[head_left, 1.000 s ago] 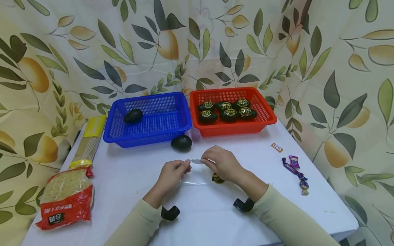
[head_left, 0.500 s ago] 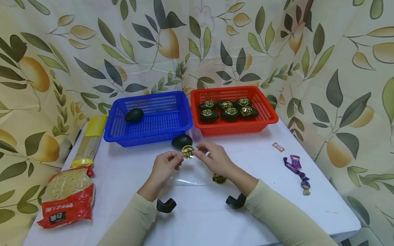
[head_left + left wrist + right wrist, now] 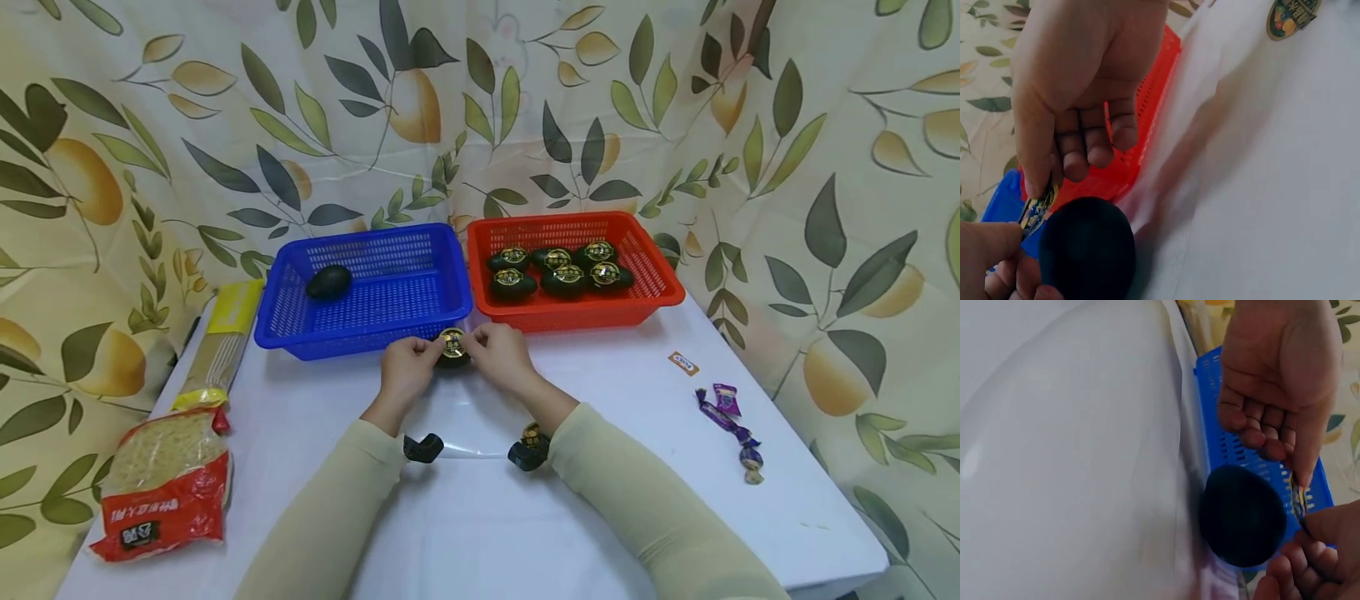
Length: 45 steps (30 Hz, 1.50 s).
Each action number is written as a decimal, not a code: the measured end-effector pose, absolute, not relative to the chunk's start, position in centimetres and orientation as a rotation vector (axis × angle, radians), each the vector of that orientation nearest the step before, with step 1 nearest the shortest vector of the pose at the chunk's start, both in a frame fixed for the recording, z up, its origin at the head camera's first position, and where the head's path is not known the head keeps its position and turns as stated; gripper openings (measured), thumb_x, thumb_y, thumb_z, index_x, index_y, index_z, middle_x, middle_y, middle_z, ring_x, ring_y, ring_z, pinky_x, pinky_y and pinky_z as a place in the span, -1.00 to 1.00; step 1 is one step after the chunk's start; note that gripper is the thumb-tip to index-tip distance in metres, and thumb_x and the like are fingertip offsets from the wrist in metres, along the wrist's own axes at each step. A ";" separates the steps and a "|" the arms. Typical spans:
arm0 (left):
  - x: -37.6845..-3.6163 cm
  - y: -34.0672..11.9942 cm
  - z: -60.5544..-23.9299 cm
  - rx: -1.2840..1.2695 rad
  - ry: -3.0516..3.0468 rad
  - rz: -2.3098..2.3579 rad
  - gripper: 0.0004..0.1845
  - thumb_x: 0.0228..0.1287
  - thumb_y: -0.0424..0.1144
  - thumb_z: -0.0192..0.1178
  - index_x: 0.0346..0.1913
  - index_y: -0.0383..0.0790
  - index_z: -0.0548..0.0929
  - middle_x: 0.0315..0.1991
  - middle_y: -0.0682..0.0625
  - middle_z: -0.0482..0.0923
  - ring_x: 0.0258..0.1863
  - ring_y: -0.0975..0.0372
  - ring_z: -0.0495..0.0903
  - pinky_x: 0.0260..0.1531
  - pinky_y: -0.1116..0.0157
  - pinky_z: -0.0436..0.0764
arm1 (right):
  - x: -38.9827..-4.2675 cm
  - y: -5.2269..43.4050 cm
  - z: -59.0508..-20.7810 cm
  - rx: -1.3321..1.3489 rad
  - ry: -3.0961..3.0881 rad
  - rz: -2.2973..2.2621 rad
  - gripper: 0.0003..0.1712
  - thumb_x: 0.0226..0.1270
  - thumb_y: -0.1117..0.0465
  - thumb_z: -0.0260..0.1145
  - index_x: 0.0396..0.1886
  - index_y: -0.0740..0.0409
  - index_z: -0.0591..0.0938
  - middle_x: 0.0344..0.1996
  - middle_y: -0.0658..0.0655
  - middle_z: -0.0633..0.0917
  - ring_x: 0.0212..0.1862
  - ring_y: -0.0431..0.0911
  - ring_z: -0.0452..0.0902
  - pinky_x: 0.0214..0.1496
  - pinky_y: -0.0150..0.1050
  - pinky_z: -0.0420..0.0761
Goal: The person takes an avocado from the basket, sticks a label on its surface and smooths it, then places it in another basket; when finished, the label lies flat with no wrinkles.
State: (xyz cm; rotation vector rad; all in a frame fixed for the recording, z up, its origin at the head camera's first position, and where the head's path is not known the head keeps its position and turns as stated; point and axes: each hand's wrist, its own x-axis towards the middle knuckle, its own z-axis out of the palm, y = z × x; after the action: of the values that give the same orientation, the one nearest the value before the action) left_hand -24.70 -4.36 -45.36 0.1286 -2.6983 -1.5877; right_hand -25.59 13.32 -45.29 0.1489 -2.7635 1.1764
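head high, wrists close, shared egg (image 3: 453,357)

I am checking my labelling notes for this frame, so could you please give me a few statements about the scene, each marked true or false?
1. Both hands pinch the round sticker above the dark egg. True.
2. The blue basket holds five eggs. False: it holds one.
3. The eggs in the red basket carry stickers. True.
4. The wrapped candies lie beside the noodle packet. False: they lie on the opposite side of the table.
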 end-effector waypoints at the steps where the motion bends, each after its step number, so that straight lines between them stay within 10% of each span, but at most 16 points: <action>1: -24.8 -4.2 -45.4 0.141 -2.700 -1.572 -0.62 0.43 0.05 0.32 -0.22 -0.25 0.79 -0.26 -0.10 0.73 -0.28 0.14 0.59 -0.36 0.30 0.53 | -25.7 13.2 -45.3 0.144 -2.765 1.132 -0.71 0.47 0.01 0.34 -0.37 0.08 0.78 -0.55 0.01 0.72 -0.40 -0.07 0.59 -0.37 -0.24 0.52; 12: -24.6 -3.2 -46.1 0.224 -2.681 -1.566 -0.68 0.46 -0.01 0.29 -0.21 -0.25 0.73 -0.17 -0.12 0.67 -0.08 0.05 0.56 -0.06 0.14 0.53 | -25.8 13.3 -45.6 0.012 -2.857 1.028 -0.63 0.41 -0.12 0.40 -0.44 0.05 0.68 -0.53 0.04 0.68 -0.35 -0.03 0.58 -0.37 -0.23 0.48; 25: -24.0 -4.7 -47.1 0.190 -2.641 -1.611 -0.67 0.26 0.02 0.48 -0.32 -0.19 0.70 -0.29 -0.06 0.70 -0.19 0.12 0.63 -0.26 0.29 0.58 | -25.2 14.2 -47.2 0.519 -2.652 0.999 -0.86 0.39 0.10 0.48 -0.19 0.05 0.79 -0.16 0.03 0.80 -0.05 -0.09 0.72 0.03 -0.17 0.73; 34: -24.0 -5.6 -48.0 -0.428 -2.624 -1.279 -0.69 0.35 -0.10 0.42 0.09 -0.10 0.81 0.16 -0.13 0.69 0.21 -0.01 0.64 0.22 0.02 0.65 | -25.2 14.2 -47.2 0.732 -2.614 0.884 -0.79 0.38 0.07 0.48 -0.12 0.07 0.82 -0.06 0.04 0.81 -0.02 -0.10 0.74 0.03 -0.17 0.74; 45: -25.3 -6.1 -48.1 -0.154 -2.638 -1.710 -0.71 0.42 -0.11 0.36 0.12 -0.06 0.80 0.16 -0.08 0.71 0.15 0.06 0.66 0.17 0.07 0.65 | -25.8 14.5 -47.1 0.965 -2.607 0.724 -0.66 0.45 0.03 0.40 0.10 0.07 0.78 0.04 0.08 0.72 0.13 -0.02 0.66 0.25 -0.10 0.67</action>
State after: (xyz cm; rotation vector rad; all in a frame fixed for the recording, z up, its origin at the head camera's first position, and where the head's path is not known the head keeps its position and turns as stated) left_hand -25.27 -6.10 -48.08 -0.1538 -2.6377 -1.7102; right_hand -25.77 14.52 -47.06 0.9655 -2.6067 0.7238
